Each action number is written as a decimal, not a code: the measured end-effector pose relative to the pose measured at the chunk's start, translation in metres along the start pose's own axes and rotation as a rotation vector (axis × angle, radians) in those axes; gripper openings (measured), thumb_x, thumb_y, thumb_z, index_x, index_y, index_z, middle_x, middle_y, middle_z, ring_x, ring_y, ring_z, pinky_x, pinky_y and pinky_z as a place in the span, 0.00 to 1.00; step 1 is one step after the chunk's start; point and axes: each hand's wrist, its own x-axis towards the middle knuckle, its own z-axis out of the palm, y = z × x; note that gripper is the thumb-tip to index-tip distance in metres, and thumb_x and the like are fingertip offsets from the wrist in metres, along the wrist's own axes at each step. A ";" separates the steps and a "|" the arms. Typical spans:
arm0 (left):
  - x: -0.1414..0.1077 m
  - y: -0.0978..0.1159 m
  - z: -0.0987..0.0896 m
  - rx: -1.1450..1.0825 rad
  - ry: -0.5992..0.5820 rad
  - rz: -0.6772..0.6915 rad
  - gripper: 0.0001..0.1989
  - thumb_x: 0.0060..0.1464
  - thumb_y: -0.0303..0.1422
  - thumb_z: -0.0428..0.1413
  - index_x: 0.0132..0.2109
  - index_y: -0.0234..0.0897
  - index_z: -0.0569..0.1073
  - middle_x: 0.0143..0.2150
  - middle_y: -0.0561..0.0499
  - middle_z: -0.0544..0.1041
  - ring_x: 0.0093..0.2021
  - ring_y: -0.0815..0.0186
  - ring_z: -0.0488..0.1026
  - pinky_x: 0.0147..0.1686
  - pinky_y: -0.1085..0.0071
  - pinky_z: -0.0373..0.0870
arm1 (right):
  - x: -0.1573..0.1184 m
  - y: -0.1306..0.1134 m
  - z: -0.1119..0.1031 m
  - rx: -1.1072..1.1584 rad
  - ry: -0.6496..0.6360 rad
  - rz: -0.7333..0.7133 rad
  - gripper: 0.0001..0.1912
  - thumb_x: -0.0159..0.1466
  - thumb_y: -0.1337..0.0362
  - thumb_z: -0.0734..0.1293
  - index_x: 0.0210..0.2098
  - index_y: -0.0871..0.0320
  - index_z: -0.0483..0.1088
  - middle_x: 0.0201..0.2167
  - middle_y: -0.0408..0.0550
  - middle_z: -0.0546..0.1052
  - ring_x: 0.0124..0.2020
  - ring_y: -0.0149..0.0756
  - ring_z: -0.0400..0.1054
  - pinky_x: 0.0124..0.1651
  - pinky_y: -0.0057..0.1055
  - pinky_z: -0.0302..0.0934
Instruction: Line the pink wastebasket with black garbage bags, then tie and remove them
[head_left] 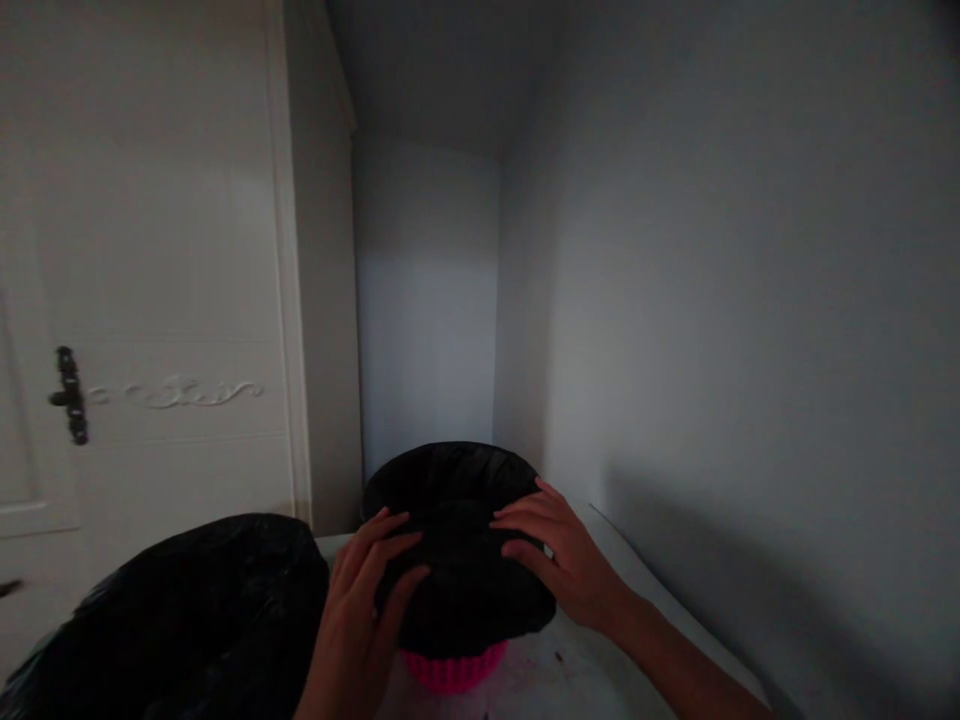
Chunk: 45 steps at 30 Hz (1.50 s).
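Note:
A black plastic bag (465, 590) lies over the rim of a pink ribbed container (456, 672), whose lower part shows beneath it. The bag's mouth opens toward me, dark inside. On its left side, my left hand (367, 590) grips the front edge with bent, slightly parted fingers. At the right side, my right hand (555, 550) has its fingers over the same edge and its thumb lower down. Most of the container is hidden by the bag.
Another large black plastic bag (217, 610) stands at the lower left, close to my left arm. The container rests on a pale surface (592, 665) with small dark specks. A white wardrobe (165, 250) is on the left and a grey wall (720, 300) on the right.

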 end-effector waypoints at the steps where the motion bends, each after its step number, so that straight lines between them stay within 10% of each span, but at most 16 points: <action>1: -0.002 -0.003 0.005 -0.013 0.020 -0.040 0.13 0.69 0.39 0.53 0.57 0.50 0.76 0.66 0.47 0.74 0.69 0.51 0.69 0.68 0.39 0.66 | 0.002 0.000 0.006 0.008 0.046 0.010 0.19 0.74 0.45 0.64 0.52 0.46 0.81 0.51 0.49 0.84 0.56 0.46 0.76 0.78 0.63 0.37; 6: -0.030 -0.018 0.042 -0.116 0.091 -0.271 0.45 0.63 0.46 0.58 0.79 0.46 0.45 0.82 0.39 0.46 0.80 0.44 0.44 0.74 0.36 0.48 | -0.003 0.012 0.038 0.127 0.242 0.079 0.26 0.68 0.47 0.72 0.64 0.41 0.74 0.70 0.47 0.71 0.73 0.54 0.60 0.79 0.61 0.34; 11: -0.065 -0.043 0.072 -0.440 0.085 -0.589 0.54 0.57 0.53 0.61 0.79 0.41 0.42 0.81 0.37 0.46 0.80 0.44 0.44 0.77 0.44 0.44 | -0.023 0.056 0.082 0.238 0.699 0.322 0.33 0.71 0.43 0.64 0.71 0.49 0.63 0.72 0.56 0.64 0.73 0.52 0.57 0.76 0.55 0.50; 19: -0.036 -0.068 0.100 -0.770 0.006 -0.742 0.58 0.55 0.60 0.61 0.78 0.42 0.40 0.81 0.36 0.50 0.79 0.46 0.49 0.75 0.49 0.53 | -0.029 0.106 0.141 0.603 0.527 0.603 0.43 0.64 0.30 0.64 0.66 0.54 0.68 0.68 0.56 0.72 0.71 0.54 0.62 0.74 0.48 0.55; 24: -0.035 -0.093 0.111 -0.753 0.097 -0.847 0.58 0.54 0.62 0.59 0.78 0.39 0.43 0.82 0.34 0.45 0.79 0.45 0.50 0.74 0.48 0.57 | -0.042 0.127 0.144 0.542 0.619 0.612 0.42 0.65 0.32 0.65 0.65 0.56 0.68 0.67 0.60 0.72 0.67 0.54 0.66 0.72 0.50 0.57; 31: -0.038 -0.106 0.118 -0.719 0.024 -0.806 0.34 0.60 0.58 0.56 0.63 0.40 0.73 0.70 0.42 0.73 0.74 0.47 0.64 0.75 0.48 0.57 | -0.045 0.150 0.152 0.663 0.410 0.584 0.36 0.65 0.34 0.67 0.61 0.50 0.73 0.63 0.56 0.77 0.63 0.53 0.71 0.65 0.47 0.66; 45: -0.037 -0.102 0.117 -0.670 0.021 -0.781 0.35 0.57 0.58 0.59 0.61 0.39 0.74 0.65 0.40 0.78 0.69 0.45 0.70 0.69 0.47 0.66 | -0.048 0.148 0.157 0.591 0.370 0.625 0.31 0.68 0.37 0.65 0.60 0.49 0.76 0.64 0.53 0.77 0.67 0.53 0.69 0.68 0.49 0.63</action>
